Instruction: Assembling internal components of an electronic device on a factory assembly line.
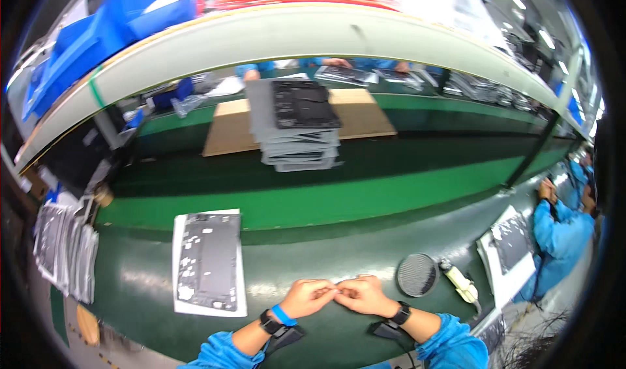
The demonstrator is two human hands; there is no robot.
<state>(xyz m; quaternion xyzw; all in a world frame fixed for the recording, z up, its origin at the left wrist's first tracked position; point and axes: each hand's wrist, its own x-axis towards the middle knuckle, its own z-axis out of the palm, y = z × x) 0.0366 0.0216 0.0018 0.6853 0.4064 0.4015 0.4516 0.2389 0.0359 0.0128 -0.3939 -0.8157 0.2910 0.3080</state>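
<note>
Over the dark green bench, my left hand [308,297] and my right hand [363,295] meet at the fingertips, thumbs and fingers pinched together. Whatever lies between them is too small or hidden to make out. Each wrist wears a black strap, and the left one has a blue band too. To the left of my hands, a flat dark panel [217,258] with small white pieces along its edges rests on a white sheet [178,297]. Right of my hands stand a round dark dish with a mesh-like surface [417,275] and a cream-coloured corded hand tool [462,283].
Beyond the bench, a green conveyor [365,198] carries a stack of grey sheets topped by a dark panel [303,105], on a brown board [365,111]. A shelf [274,40] crosses overhead. Bundled panels [65,248] stand left; a blue-sleeved person [561,229] sits right.
</note>
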